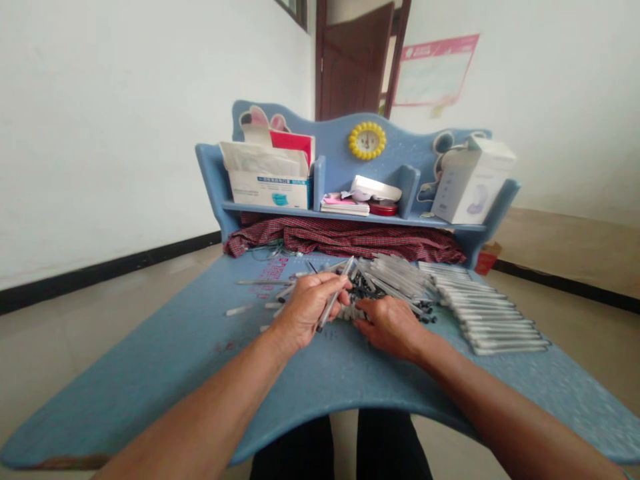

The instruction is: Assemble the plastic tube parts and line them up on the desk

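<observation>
My left hand (311, 303) is closed around a clear pen (329, 308), which tilts with its dark end down toward me. My right hand (393, 325) rests at the near edge of a heap, with curled fingertips among small whitish pieces; whatever they pinch is hidden. Behind both hands the heap holds small black pieces (367, 285) and many clear pen barrels (400, 275). To the right, assembled-looking pens (493, 313) lie side by side in a long row. Left of my left hand are a few loose translucent tubes (239, 310).
The blue desk (200, 373) curves inward in front of me. Along its back lies a folded red checked cloth (345, 239). The shelf above carries a mask box (267, 193), papers (345, 207) and a white box (473, 183). A yellow flower-shaped clock (367, 141) is on the backboard.
</observation>
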Tool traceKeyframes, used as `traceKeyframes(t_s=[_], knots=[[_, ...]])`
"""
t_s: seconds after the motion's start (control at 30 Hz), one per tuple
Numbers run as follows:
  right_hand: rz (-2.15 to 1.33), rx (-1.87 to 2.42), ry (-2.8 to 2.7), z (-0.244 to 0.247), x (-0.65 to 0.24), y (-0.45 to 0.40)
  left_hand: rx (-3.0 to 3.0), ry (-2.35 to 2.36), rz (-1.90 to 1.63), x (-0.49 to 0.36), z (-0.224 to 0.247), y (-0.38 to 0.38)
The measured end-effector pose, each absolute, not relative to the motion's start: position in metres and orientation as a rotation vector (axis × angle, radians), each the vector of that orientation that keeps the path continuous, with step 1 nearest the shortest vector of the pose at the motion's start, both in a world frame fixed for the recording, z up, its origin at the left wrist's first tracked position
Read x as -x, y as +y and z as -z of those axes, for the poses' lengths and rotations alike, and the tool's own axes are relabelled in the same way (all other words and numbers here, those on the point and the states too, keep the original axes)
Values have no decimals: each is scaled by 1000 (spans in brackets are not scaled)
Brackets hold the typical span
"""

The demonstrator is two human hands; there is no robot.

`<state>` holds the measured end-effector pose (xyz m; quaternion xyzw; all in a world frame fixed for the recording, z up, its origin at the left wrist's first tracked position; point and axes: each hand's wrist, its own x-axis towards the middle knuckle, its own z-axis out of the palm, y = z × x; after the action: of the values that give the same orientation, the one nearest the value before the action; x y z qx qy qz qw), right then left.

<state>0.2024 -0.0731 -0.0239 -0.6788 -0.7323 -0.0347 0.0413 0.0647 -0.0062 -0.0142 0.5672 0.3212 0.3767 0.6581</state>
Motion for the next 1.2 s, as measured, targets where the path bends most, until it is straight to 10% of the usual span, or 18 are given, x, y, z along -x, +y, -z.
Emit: traceKeyframes(t_s=[1.2], knots=[[246, 2132, -2178, 24, -218, -69, -1388, 770, -776, -64, 20, -1]])
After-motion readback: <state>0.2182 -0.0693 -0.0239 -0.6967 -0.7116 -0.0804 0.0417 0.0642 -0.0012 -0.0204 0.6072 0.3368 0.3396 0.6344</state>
